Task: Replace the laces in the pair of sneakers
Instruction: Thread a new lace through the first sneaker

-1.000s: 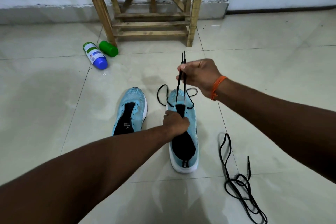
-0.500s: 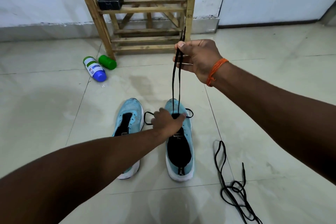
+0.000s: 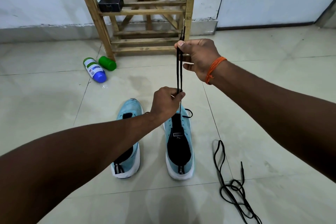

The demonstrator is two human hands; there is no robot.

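Two light-blue sneakers stand side by side on the tiled floor, heels toward me: the left sneaker [image 3: 128, 160] and the right sneaker [image 3: 180, 145]. A black lace [image 3: 179, 71] runs up from the right sneaker's toe end as two taut strands. My right hand [image 3: 198, 58] pinches both strands near their tips, high above the shoe. My left hand [image 3: 166, 103] pinches the same strands lower down, just above the shoe's front. A second black lace [image 3: 231, 185] lies loose and tangled on the floor to the right of the right sneaker.
A wooden rack [image 3: 145, 23] stands against the white wall, with a black box [image 3: 111, 3] on a shelf. A bottle with a blue cap [image 3: 94, 69] and a green cylinder [image 3: 107, 62] lie on the floor by its left leg.
My right hand has lifted the lace ends higher, drawing the strands taut. My left hand has left the shoe's tongue and slid up the strands.
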